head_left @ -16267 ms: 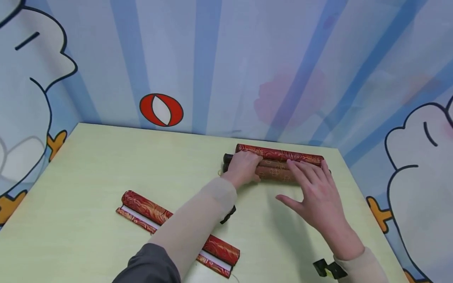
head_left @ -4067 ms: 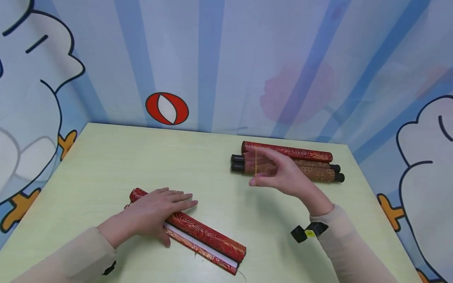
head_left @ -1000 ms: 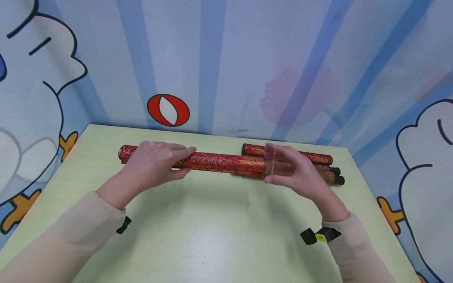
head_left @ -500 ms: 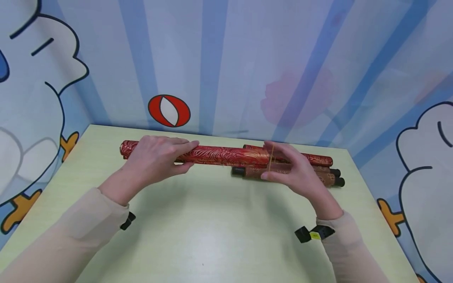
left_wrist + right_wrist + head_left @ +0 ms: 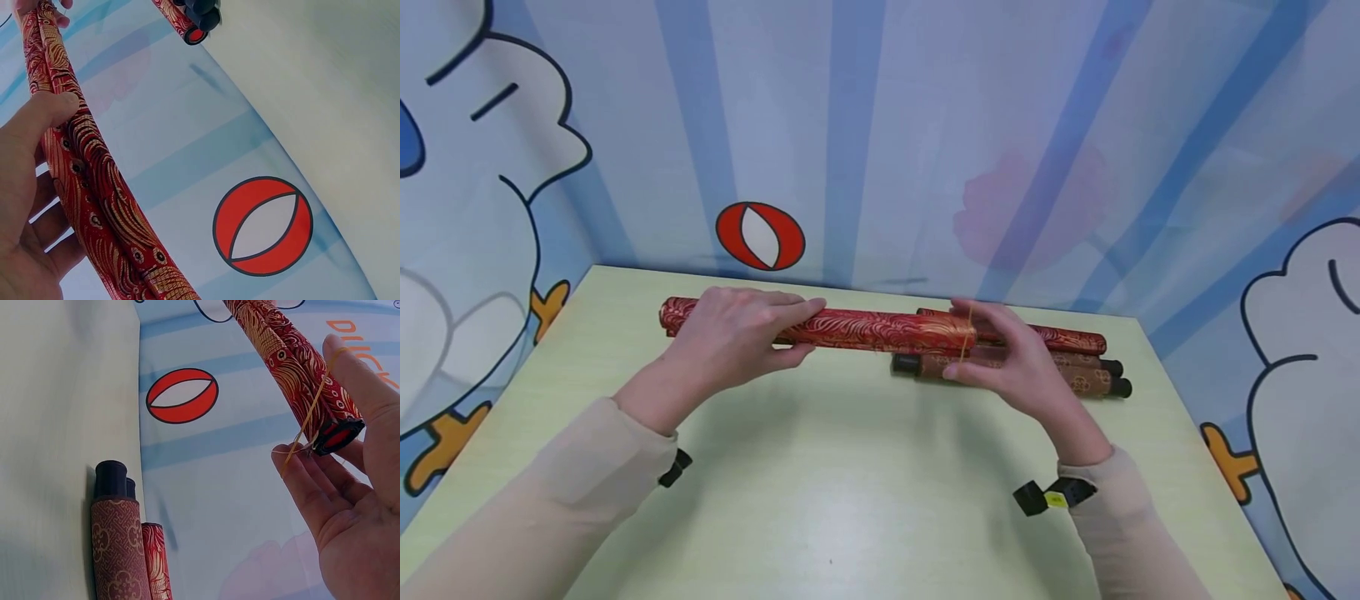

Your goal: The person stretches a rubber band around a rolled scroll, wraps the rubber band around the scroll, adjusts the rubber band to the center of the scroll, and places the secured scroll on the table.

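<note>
My left hand (image 5: pixel 733 333) grips a rolled scroll in red-and-gold brocade (image 5: pixel 880 331), held roughly level above the table. In the left wrist view the thumb (image 5: pixel 61 107) lies across its double roll, fingers behind. At the scroll's right end is my right hand (image 5: pixel 1015 367), thumb and fingers spread apart. A thin yellow rubber band (image 5: pixel 307 419) is stretched between thumb and fingertips. In the right wrist view it crosses the scroll close to its dark-rimmed end (image 5: pixel 337 435), with a loose thread there.
Behind the right hand, two brown patterned scrolls with black knobs (image 5: pixel 1086 381) lie beside another red scroll (image 5: pixel 1067 338) at the table's back right. The pale table (image 5: pixel 827 483) meets a blue striped backdrop (image 5: pixel 887 150) with cartoon ducks.
Earlier the red scroll lay on the table under my left hand; it is now lifted and levelled. The right hand, with the rubber band, has shifted left over the scroll's end.
</note>
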